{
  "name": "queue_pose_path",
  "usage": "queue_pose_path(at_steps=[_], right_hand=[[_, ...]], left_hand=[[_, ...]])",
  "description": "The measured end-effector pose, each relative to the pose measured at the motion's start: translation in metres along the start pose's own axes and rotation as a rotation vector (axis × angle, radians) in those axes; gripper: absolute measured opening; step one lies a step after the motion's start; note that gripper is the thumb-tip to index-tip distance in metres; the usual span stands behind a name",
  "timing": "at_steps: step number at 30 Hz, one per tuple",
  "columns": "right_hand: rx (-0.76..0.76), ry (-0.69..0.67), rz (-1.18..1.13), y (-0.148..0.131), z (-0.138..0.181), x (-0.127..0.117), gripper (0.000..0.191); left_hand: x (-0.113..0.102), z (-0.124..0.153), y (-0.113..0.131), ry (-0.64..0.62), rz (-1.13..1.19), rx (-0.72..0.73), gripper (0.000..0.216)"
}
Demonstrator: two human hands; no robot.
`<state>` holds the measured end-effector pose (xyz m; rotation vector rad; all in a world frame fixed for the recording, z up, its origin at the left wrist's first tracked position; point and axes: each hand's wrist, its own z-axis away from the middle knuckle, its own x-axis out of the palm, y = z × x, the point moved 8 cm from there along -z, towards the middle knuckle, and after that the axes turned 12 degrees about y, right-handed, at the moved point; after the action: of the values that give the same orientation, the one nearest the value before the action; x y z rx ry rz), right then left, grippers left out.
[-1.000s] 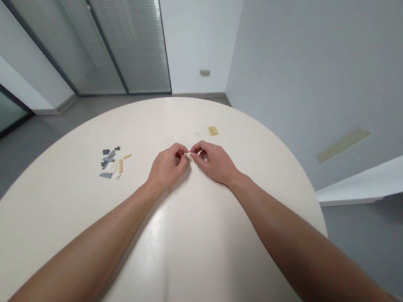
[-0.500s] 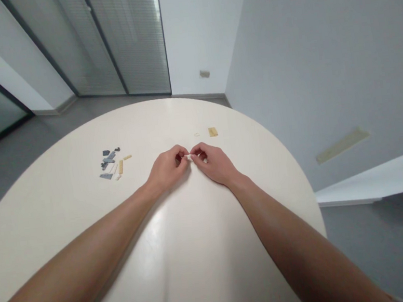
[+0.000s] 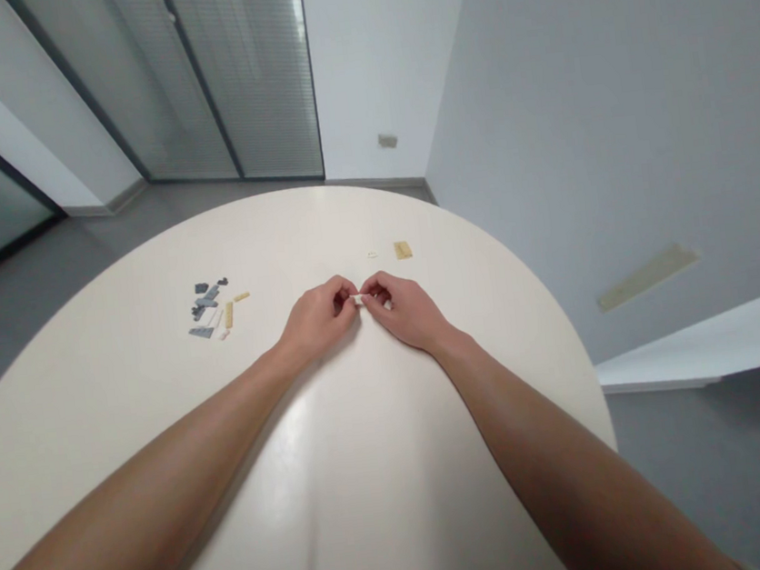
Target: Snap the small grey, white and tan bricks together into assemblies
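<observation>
My left hand [image 3: 319, 317] and my right hand [image 3: 405, 310] meet fingertip to fingertip over the middle of the round cream table [image 3: 346, 472]. Both are closed in a pinch on a tiny white piece [image 3: 358, 298] held between them, just above the tabletop. Most of the piece is hidden by my fingers. A little pile of grey and tan flat building pieces [image 3: 212, 308] lies to the left of my left hand. A tan flat piece [image 3: 402, 249] and a small white piece [image 3: 372, 255] lie just beyond my right hand.
The table's curved edge runs close on the right, with grey floor and a white ledge [image 3: 709, 344] beyond it. Glass partitions with blinds [image 3: 239, 72] stand behind the table.
My two hands stay pinched together on the small white piece and have barely shifted. The loose pieces on the table have not moved.
</observation>
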<state>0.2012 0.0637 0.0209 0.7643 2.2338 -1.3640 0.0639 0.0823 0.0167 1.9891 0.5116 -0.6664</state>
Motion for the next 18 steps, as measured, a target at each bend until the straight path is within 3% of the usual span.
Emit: queue_pose_path(at_steps=[18], right_hand=[[-0.004,-0.009,0.001,0.0000,-0.0001,0.0006,0.017]], left_hand=[[0.0002,-0.0014,0.0021,-0.017,-0.032,-0.012,0.017]])
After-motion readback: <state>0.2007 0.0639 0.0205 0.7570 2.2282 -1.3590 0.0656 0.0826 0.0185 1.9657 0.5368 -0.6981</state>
